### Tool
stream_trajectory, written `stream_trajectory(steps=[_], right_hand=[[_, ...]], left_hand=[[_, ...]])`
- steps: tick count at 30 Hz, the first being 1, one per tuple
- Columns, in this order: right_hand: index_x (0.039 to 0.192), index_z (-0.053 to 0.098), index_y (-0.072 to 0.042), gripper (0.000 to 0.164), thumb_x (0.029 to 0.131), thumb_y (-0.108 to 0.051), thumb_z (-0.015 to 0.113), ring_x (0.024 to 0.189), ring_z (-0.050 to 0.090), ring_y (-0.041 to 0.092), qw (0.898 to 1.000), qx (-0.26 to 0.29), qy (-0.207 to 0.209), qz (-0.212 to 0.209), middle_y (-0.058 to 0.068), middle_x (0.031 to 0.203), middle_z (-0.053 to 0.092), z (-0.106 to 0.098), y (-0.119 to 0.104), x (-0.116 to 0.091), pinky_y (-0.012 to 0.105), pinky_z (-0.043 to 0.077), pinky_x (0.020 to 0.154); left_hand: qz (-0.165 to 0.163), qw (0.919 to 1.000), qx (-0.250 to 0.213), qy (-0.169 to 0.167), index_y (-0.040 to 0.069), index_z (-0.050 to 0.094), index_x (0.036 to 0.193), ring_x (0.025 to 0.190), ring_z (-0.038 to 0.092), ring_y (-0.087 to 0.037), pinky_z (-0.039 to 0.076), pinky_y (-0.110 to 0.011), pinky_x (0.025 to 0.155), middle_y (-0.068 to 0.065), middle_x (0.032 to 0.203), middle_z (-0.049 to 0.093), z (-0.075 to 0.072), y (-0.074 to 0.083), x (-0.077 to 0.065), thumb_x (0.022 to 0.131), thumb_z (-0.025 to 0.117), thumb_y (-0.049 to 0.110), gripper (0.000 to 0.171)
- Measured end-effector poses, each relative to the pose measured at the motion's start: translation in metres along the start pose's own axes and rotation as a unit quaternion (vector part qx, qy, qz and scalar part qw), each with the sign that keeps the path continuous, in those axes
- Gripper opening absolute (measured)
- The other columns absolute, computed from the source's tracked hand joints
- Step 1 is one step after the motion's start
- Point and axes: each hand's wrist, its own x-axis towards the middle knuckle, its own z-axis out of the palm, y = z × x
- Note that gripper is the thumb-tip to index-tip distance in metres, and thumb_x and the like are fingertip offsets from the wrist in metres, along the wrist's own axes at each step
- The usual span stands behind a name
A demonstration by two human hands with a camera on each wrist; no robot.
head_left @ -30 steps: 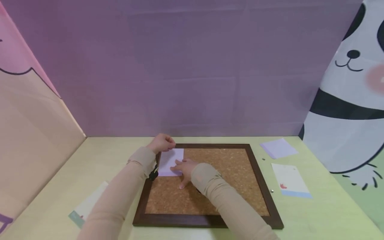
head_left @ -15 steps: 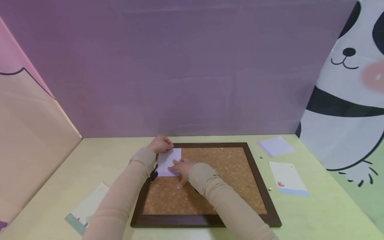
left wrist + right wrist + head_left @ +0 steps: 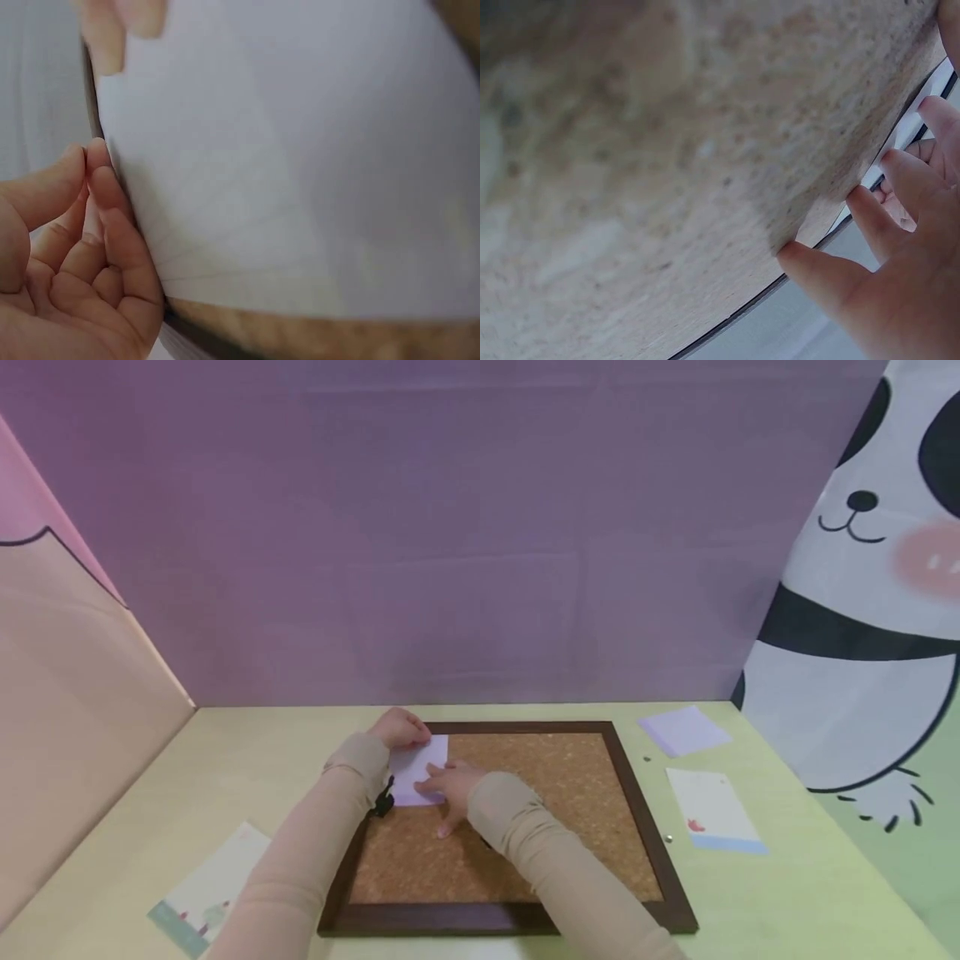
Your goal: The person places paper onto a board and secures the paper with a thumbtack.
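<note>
A pale purple sheet of paper [image 3: 420,768] lies over the upper left part of a cork board [image 3: 555,835] with a dark wooden frame. At its upper left corner is my left hand [image 3: 400,728]. In the left wrist view, that hand's thumb and fingertip pinch together beside the paper [image 3: 225,187], with a tiny dark sliver between them; most of it is hidden. My right hand [image 3: 455,785] rests with spread fingers on the paper's right side, its thumb on the cork. The right wrist view shows its fingers [image 3: 877,225] reaching across the board's surface.
Right of the board lie another purple sheet [image 3: 685,731], a white card [image 3: 715,806] with a blue strip, and two small round metallic pieces, one at the frame [image 3: 668,838]. A card with a green strip [image 3: 213,885] lies left, partly behind the left sleeve.
My left hand has come down slightly toward the paper's upper corner. The right hand keeps its place on the sheet. The whole view has shifted a little.
</note>
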Motion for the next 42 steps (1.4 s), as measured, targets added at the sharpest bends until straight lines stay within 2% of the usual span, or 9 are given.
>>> stream_trajectory(steps=[2, 6, 9, 16, 20, 27, 34, 38, 42], right_hand=[[0.141, 0.044, -0.029, 0.076, 0.074, -0.037, 0.078, 0.142, 0.025, 0.028, 1.0, -0.001, -0.002, -0.001, 0.0, 0.156, 0.027, -0.001, -0.002, -0.002, 0.04, 0.026, 0.114], [0.142, 0.044, -0.027, 0.076, 0.074, -0.036, 0.078, 0.142, 0.025, 0.03, 1.0, 0.003, -0.002, -0.003, 0.001, 0.156, 0.027, -0.003, -0.004, -0.005, 0.04, 0.026, 0.115], [0.142, 0.044, -0.027, 0.076, 0.075, -0.036, 0.078, 0.142, 0.025, 0.03, 1.0, 0.005, -0.003, -0.003, 0.001, 0.156, 0.026, -0.003, -0.004, -0.005, 0.04, 0.025, 0.115], [0.143, 0.042, -0.028, 0.077, 0.075, -0.037, 0.078, 0.142, 0.024, 0.03, 1.0, -0.001, -0.004, -0.002, 0.0, 0.156, 0.025, -0.001, 0.001, 0.0, 0.041, 0.024, 0.116], [0.142, 0.042, -0.029, 0.078, 0.074, -0.038, 0.078, 0.142, 0.025, 0.03, 1.0, -0.008, -0.003, -0.001, 0.0, 0.156, 0.025, 0.001, 0.002, 0.002, 0.042, 0.025, 0.115], [0.142, 0.044, -0.028, 0.077, 0.074, -0.038, 0.079, 0.141, 0.027, 0.03, 1.0, -0.01, 0.001, -0.006, 0.001, 0.156, 0.027, 0.002, 0.002, 0.003, 0.042, 0.026, 0.114], [0.142, 0.043, -0.028, 0.077, 0.074, -0.037, 0.079, 0.141, 0.026, 0.029, 1.0, -0.006, -0.003, -0.002, 0.0, 0.156, 0.026, -0.001, 0.0, 0.0, 0.043, 0.026, 0.114], [0.142, 0.043, -0.027, 0.077, 0.075, -0.037, 0.078, 0.142, 0.024, 0.03, 1.0, 0.001, -0.01, -0.004, 0.0, 0.156, 0.026, -0.005, -0.002, -0.003, 0.042, 0.026, 0.115], [0.142, 0.042, -0.027, 0.077, 0.075, -0.037, 0.077, 0.143, 0.023, 0.029, 1.0, 0.003, -0.012, -0.003, 0.0, 0.156, 0.025, -0.006, -0.003, -0.004, 0.041, 0.025, 0.115]], left_hand=[[0.014, 0.9999, -0.005, 0.0, 0.004, 0.074, 0.089, 0.07, 0.055, -0.013, 0.045, -0.024, 0.066, -0.002, 0.073, 0.068, 0.006, -0.017, 0.014, 0.081, 0.072, 0.02, 0.017], [0.051, 0.9985, -0.019, -0.007, 0.016, 0.076, 0.083, 0.067, 0.056, -0.011, 0.044, -0.025, 0.062, 0.003, 0.072, 0.068, 0.027, -0.082, 0.079, 0.077, 0.076, 0.036, 0.021], [0.053, 0.9981, -0.025, -0.02, 0.018, 0.076, 0.085, 0.068, 0.057, -0.011, 0.044, -0.024, 0.062, 0.003, 0.074, 0.068, 0.031, -0.096, 0.095, 0.077, 0.076, 0.039, 0.023], [-0.019, 0.9976, -0.055, -0.036, 0.001, 0.071, 0.099, 0.083, 0.058, -0.015, 0.046, -0.027, 0.079, -0.006, 0.086, 0.07, 0.001, -0.01, 0.006, 0.086, 0.068, 0.017, 0.021], [-0.023, 0.9969, -0.064, -0.04, -0.007, 0.065, 0.107, 0.086, 0.058, -0.015, 0.044, -0.026, 0.082, -0.012, 0.094, 0.069, -0.004, 0.006, -0.013, 0.091, 0.06, 0.012, 0.025], [-0.034, 0.9976, -0.05, -0.034, 0.002, 0.07, 0.102, 0.084, 0.06, -0.014, 0.046, -0.028, 0.085, -0.005, 0.091, 0.071, 0.004, -0.012, 0.009, 0.087, 0.067, 0.016, 0.021], [-0.003, 0.9984, -0.031, -0.048, 0.01, 0.074, 0.094, 0.075, 0.061, -0.015, 0.047, -0.029, 0.071, -0.003, 0.084, 0.073, 0.035, -0.103, 0.111, 0.084, 0.071, 0.03, 0.022], [-0.013, 0.998, -0.029, -0.055, 0.012, 0.075, 0.092, 0.075, 0.062, -0.013, 0.049, -0.027, 0.072, -0.001, 0.084, 0.074, 0.031, -0.095, 0.106, 0.083, 0.072, 0.03, 0.021], [-0.027, 0.9984, -0.021, -0.046, 0.007, 0.075, 0.088, 0.066, 0.058, -0.009, 0.046, -0.021, 0.063, 0.0, 0.074, 0.071, 0.013, -0.044, 0.053, 0.083, 0.072, 0.024, 0.017]])
